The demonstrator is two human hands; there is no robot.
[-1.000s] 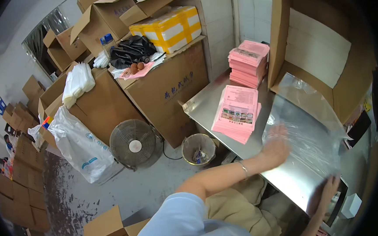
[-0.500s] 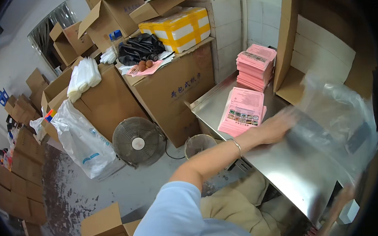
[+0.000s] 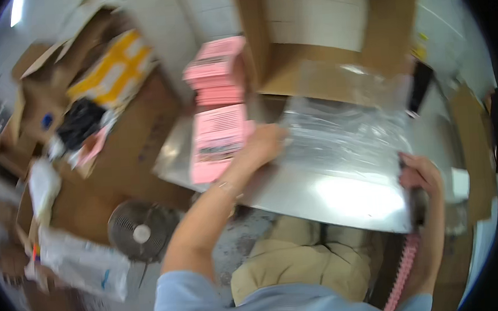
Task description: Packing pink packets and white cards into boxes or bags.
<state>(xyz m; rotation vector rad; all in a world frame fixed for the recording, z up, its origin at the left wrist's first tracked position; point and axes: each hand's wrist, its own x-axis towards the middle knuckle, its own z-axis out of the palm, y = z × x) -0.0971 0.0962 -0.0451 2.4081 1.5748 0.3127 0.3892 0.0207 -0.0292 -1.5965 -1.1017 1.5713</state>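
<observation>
On the shiny table [image 3: 297, 189], touching the clear plastic [image 3: 345, 134] at its nine o'clock edge with the left hand [image 3: 268, 142], with the right hand [image 3: 424, 173] close by at four o'clock. Cannot tell, through the blur, if gripping with either.

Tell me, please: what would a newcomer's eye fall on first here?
Probably on the taller stack of flat, pink, printed rectangles and the lower stack in front of it, left of centre on the shiny metal table. Next comes the wide, crinkled, clear plastic film spread over the table between the left grip and the right grip. Further off, at the upper left, a white box with yellow bands stands out, though blurred.
</observation>
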